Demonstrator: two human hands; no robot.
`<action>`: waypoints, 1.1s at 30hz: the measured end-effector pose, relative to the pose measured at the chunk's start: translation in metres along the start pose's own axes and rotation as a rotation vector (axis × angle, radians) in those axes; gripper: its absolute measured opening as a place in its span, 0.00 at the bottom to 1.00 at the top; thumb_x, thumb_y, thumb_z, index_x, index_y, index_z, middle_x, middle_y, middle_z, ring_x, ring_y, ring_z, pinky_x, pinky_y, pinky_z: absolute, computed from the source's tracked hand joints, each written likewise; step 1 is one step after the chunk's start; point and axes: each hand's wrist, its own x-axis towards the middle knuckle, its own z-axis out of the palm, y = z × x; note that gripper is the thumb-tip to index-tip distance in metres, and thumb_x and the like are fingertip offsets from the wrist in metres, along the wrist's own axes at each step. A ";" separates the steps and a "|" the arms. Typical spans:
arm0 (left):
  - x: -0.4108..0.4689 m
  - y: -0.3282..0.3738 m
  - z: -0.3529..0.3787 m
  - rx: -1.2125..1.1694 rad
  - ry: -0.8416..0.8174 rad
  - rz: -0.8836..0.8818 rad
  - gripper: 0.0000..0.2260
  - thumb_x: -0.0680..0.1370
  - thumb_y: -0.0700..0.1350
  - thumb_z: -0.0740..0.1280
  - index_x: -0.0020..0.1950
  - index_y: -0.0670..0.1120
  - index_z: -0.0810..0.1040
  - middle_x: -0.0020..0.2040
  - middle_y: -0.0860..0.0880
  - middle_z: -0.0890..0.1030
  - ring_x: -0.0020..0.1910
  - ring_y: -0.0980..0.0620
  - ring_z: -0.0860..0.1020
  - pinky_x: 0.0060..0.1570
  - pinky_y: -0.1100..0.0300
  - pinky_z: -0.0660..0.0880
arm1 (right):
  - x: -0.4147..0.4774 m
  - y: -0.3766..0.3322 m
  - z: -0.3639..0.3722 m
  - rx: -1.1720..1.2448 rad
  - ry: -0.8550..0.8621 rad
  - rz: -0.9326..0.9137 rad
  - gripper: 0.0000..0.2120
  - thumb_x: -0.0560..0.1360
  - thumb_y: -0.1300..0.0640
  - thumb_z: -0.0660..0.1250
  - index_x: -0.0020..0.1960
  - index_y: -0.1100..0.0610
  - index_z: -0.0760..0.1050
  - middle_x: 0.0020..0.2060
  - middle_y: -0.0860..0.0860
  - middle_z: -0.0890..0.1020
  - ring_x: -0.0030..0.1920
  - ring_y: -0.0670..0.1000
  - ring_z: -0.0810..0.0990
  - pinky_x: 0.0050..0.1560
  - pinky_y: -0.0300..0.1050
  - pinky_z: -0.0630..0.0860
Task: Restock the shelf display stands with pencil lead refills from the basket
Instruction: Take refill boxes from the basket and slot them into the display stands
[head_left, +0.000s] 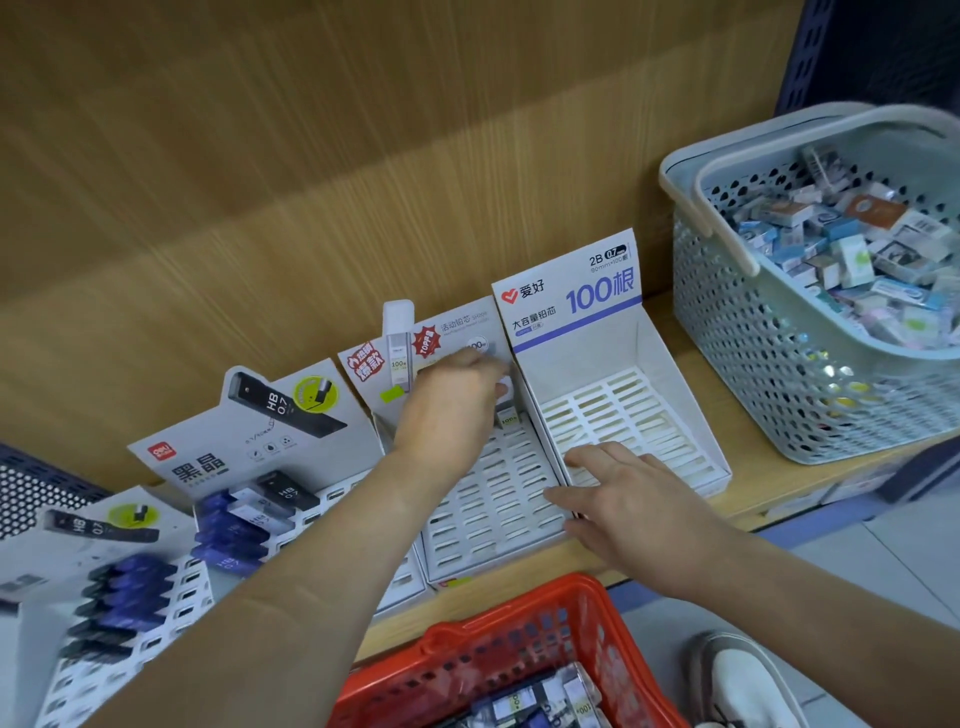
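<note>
Red basket (519, 605) below, grey basket (737, 374) beside the 2B stand (571, 301); left hand (449, 415) pinches a refill (503, 388), right hand (628, 499) spread flat.

Stationery shop: wooden shelf (769, 470) carries branded cardboard display stands (571, 306); red basket (519, 618) and grey basket (779, 364) hold packaged stock

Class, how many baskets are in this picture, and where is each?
2. A red basket sits low in front of the shelf, near the camera; a grey-blue basket stands on the shelf at the right. More may lie out of view.
</note>
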 end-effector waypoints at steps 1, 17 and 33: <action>0.000 0.001 -0.001 0.003 0.016 -0.010 0.06 0.67 0.35 0.75 0.41 0.43 0.83 0.37 0.45 0.80 0.34 0.43 0.80 0.32 0.57 0.77 | 0.001 -0.001 -0.002 -0.007 -0.016 0.008 0.15 0.64 0.44 0.67 0.48 0.42 0.84 0.49 0.49 0.83 0.46 0.50 0.83 0.34 0.46 0.79; -0.115 0.021 -0.043 -0.166 0.035 -0.265 0.18 0.74 0.34 0.62 0.59 0.47 0.80 0.53 0.49 0.81 0.53 0.48 0.78 0.52 0.56 0.76 | -0.005 -0.034 -0.111 -0.004 -0.290 -0.029 0.20 0.80 0.52 0.58 0.71 0.46 0.68 0.64 0.50 0.75 0.65 0.52 0.71 0.62 0.45 0.69; -0.392 0.012 0.055 -0.310 -0.869 -0.704 0.26 0.79 0.54 0.62 0.75 0.53 0.59 0.75 0.50 0.55 0.70 0.42 0.62 0.65 0.49 0.69 | -0.062 -0.141 0.088 0.198 -1.041 0.210 0.36 0.81 0.49 0.63 0.80 0.55 0.48 0.78 0.59 0.56 0.67 0.59 0.72 0.60 0.50 0.73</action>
